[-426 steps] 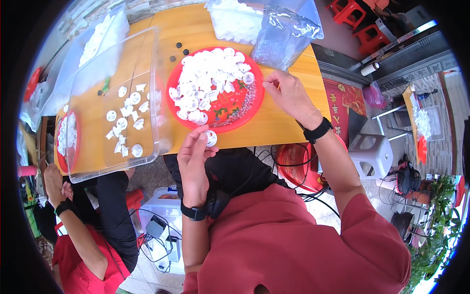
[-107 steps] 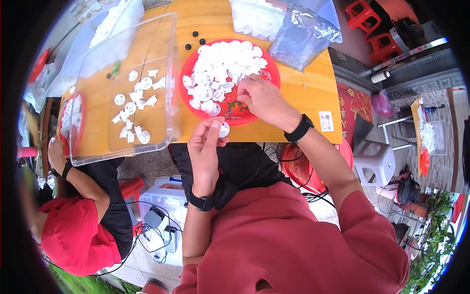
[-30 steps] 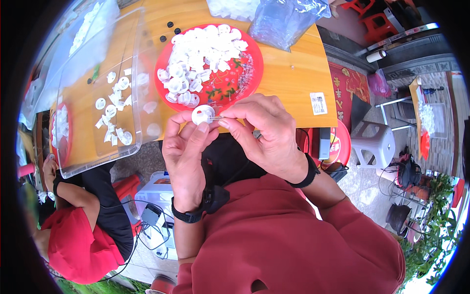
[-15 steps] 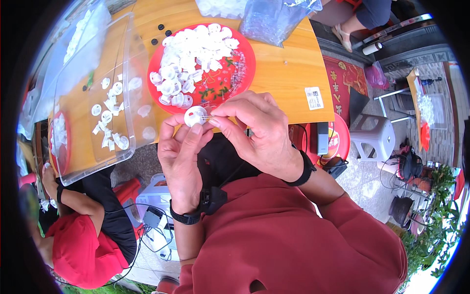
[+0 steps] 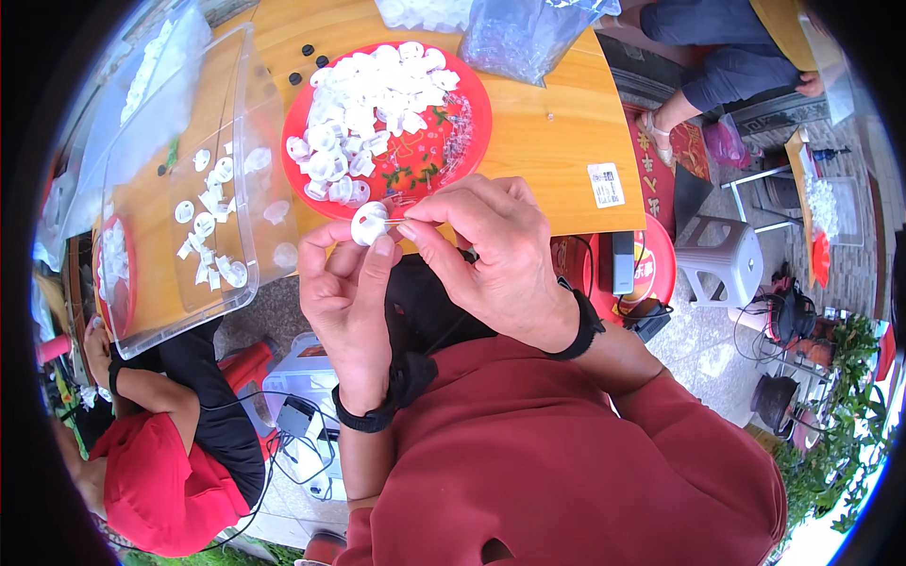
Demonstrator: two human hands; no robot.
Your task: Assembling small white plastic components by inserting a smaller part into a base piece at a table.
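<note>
Just past the table's near edge, my left hand (image 5: 345, 300) grips a small round white plastic part (image 5: 369, 224) between thumb and fingers. My right hand (image 5: 500, 259) pinches a thin piece with fine wire-like legs (image 5: 395, 221) against the part's right side. How deep it sits in the part I cannot tell. Right behind my hands is a red plate (image 5: 479, 141). A heap of similar white plastic parts (image 5: 377, 94) covers much of it. Small clear pieces with thin legs (image 5: 460, 127) lie along its right side, and some green bits (image 5: 425, 176) sit near its front.
A clear plastic tub (image 5: 179, 316) with scattered white parts stands left on the wooden table (image 5: 557, 141). Behind lies a clear bag (image 5: 524, 42); a white label (image 5: 605, 185) is at right. A co-worker in red (image 5: 165, 472) sits left; another person's legs (image 5: 717, 71) show far right.
Both hands, with the white part and the thin piece, have shifted slightly left and stay together. At the far right, the other person has moved further into view.
</note>
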